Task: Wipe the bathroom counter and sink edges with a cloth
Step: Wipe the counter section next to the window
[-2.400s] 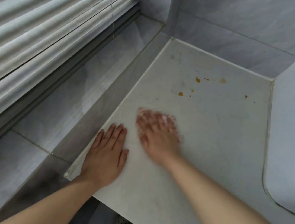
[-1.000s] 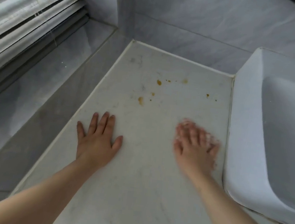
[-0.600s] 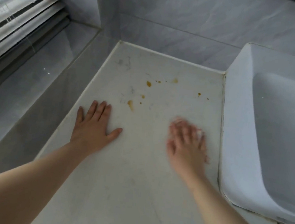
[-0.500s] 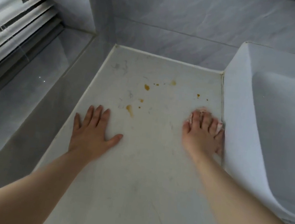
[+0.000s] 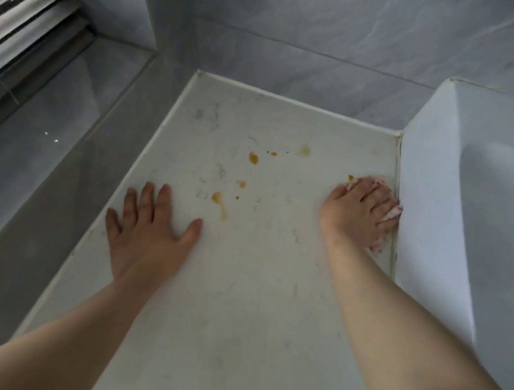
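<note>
My right hand (image 5: 359,213) lies with spread fingers on a small pinkish-white cloth (image 5: 392,212) and presses it onto the white counter (image 5: 252,306), right where the counter meets the sink's left wall (image 5: 432,221). Only bits of the cloth show between and beyond the fingers. My left hand (image 5: 148,233) rests flat on the counter near its left edge, fingers straight, holding nothing. Orange-brown stains (image 5: 253,158) dot the counter's far half, and a longer smear (image 5: 220,203) lies just right of my left hand.
The white sink basin (image 5: 496,222) rises above the counter on the right. Grey tiled wall (image 5: 297,55) closes the back. A lower grey ledge (image 5: 59,172) runs along the counter's left, with window blinds (image 5: 19,23) beyond it.
My right hand has slid the cloth to the right across the counter and then farther back along the sink wall. My left hand has stayed flat near the left edge.
</note>
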